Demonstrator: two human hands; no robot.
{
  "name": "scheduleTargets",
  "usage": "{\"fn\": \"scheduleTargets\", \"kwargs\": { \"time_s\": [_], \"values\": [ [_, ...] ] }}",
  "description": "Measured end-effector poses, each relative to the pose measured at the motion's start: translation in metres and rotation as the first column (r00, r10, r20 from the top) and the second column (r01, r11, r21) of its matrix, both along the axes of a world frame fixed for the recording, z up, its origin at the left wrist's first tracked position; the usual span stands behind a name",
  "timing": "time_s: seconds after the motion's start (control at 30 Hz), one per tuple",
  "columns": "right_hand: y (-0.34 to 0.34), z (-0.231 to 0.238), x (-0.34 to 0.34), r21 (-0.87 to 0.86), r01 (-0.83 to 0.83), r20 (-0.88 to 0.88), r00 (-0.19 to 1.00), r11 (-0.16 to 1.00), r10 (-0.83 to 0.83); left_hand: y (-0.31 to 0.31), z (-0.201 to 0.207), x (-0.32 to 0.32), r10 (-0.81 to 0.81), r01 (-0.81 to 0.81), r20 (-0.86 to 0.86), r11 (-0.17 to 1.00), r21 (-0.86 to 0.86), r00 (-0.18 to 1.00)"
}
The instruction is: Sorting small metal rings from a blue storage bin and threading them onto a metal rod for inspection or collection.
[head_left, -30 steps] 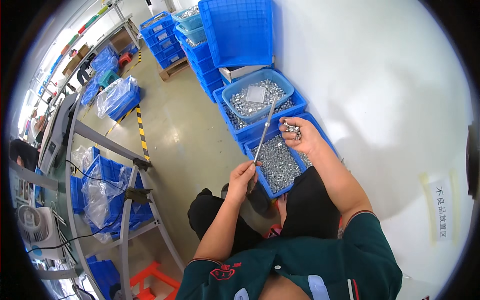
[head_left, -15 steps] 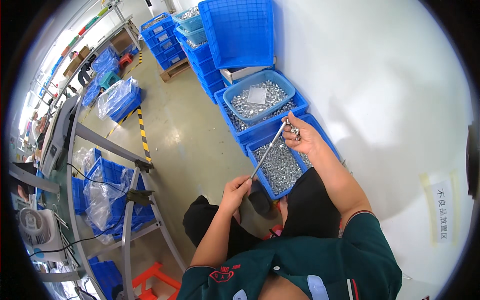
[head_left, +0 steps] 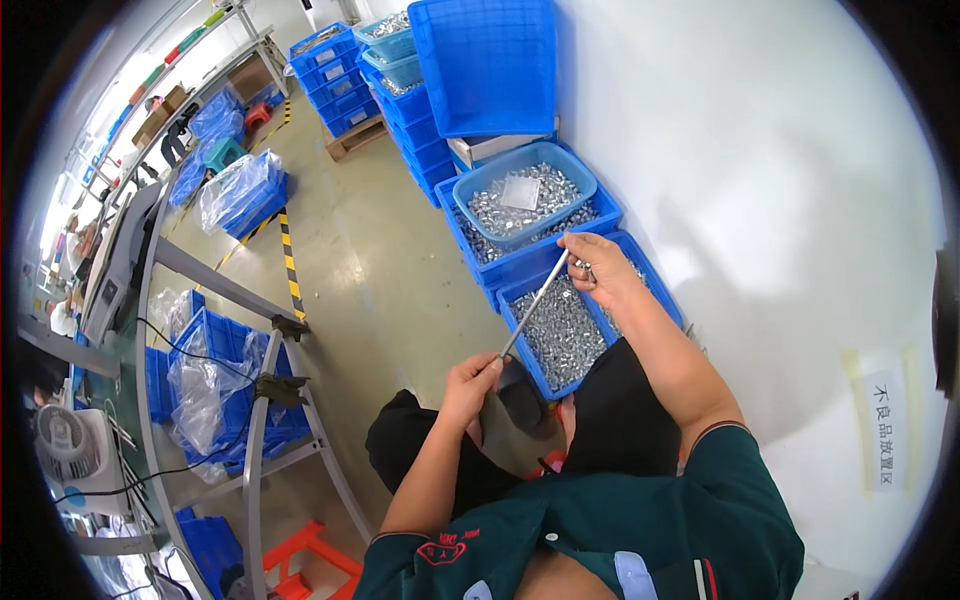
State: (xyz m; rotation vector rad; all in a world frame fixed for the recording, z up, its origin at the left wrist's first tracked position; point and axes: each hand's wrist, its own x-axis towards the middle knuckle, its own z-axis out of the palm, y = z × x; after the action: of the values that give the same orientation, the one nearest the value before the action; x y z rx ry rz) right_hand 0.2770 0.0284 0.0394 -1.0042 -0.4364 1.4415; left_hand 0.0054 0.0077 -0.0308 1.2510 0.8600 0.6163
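Note:
A thin grey metal rod (head_left: 534, 306) slants between my two hands. My left hand (head_left: 472, 388) is closed around its lower end, over my lap. At the upper end, the thumb and fingertips of my right hand (head_left: 604, 268) pinch together at the rod's tip. Several small shiny metal parts (head_left: 586, 270) sit in the curled fingers of that hand; their exact kind is too small to make out. Below my right hand stands a blue bin (head_left: 527, 352) full of similar small silvery parts.
Ahead, a light blue basin (head_left: 468, 222) of metal parts, with a clear square piece (head_left: 520, 192) on them, rests in a blue crate (head_left: 530, 266). Stacked crates (head_left: 425, 150) stand behind. A white wall (head_left: 760, 200) is at right, a grey metal frame (head_left: 258, 440) at left.
My right hand has shifted slightly, its fingers closing more over the small parts at the rod's tip. The view has moved a little; my left hand keeps its hold.

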Motion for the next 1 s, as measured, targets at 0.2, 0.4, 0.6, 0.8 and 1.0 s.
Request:
{"fn": "scheduleTargets", "kwargs": {
  "time_s": [0.2, 0.4, 0.6, 0.8, 1.0],
  "values": [
    [-0.001, 0.001, -0.002, 0.017, 0.065, 0.163, 0.984, 0.998, -0.067, -0.002, 0.002, 0.003, -0.026, 0.027, 0.011, 0.997, -0.072, 1.0],
    [-0.006, 0.002, -0.033, -0.141, -0.239, 0.278, 0.922, 0.961, 0.271, 0.007, 0.015, 0.025, 0.011, 0.004, 0.092, 0.986, -0.164, 0.996],
    [-0.009, 0.002, -0.035, -0.29, -0.483, 0.305, 0.771, 0.826, 0.558, 0.016, 0.018, 0.04, 0.011, 0.006, 0.138, 0.992, -0.126, 0.99],
    [-0.002, -0.011, 0.006, -0.207, -0.4, -0.179, 0.913, 0.893, 0.368, 0.016, 0.012, 0.035, 0.034, -0.02, 0.154, 0.996, -0.086, 0.988],
    [-0.001, -0.014, 0.009, -0.163, -0.361, -0.386, 0.88, 0.918, 0.277, 0.01, 0.012, 0.018, 0.052, -0.042, 0.117, 0.996, -0.084, 0.992]
  ]
}}
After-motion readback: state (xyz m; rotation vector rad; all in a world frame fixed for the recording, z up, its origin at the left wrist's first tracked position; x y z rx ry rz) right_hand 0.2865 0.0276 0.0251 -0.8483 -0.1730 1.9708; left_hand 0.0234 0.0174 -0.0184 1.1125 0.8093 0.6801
